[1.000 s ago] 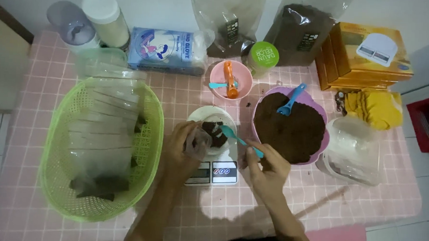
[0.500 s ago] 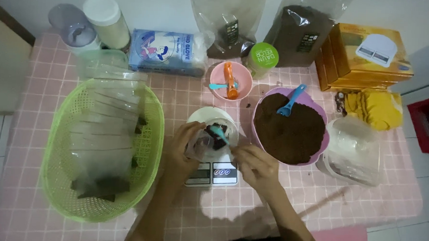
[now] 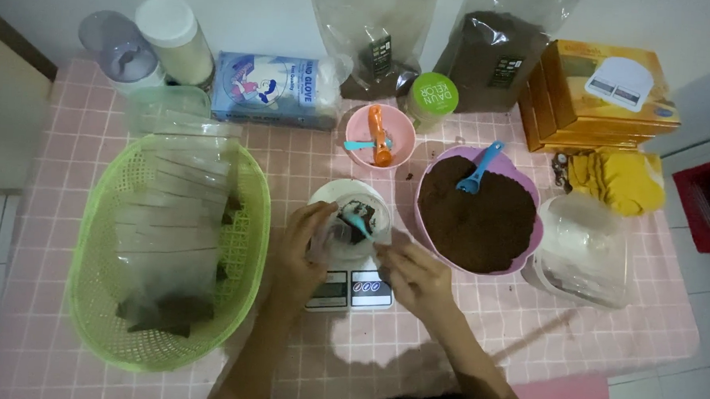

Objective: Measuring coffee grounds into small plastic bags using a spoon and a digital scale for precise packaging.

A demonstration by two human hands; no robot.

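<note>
Centre of frame: small kitchen scale (image 3: 350, 285) on a pink-checked bench (image 3: 55, 115), a white round dish (image 3: 348, 207) on top of it. Left hand (image 3: 301, 249) is curled around a small clear plastic bag (image 3: 339, 237) held over the dish, fingers closed on its left edge. Right hand (image 3: 415, 275) just right of the scale, fingers pinched on a small teal spoon (image 3: 359, 224) whose tip carries dark powder into the bag mouth (handle mostly hidden by the fingers).

Right of centre: a pink-purple bowl (image 3: 523, 183) full of dark brown powder, a blue scoop (image 3: 479, 168) stuck in its upper part. Right of that, a crumpled clear bag (image 3: 586, 249).

Left half: a green mesh basket (image 3: 247, 211) holding a row of filled clear pouches (image 3: 174, 239), dark powder at their bottoms.

Top row, left to right: a grey-lidded jar (image 3: 114, 47), a white-lidded jar (image 3: 174, 36), a blue glove box (image 3: 274, 88), a small pink bowl (image 3: 380, 133) with orange and teal utensils inside, a green-lidded tub (image 3: 433, 95), two big bags of dark powder (image 3: 497, 50), yellow cartons (image 3: 603, 95), yellow cloth (image 3: 621, 179).
</note>
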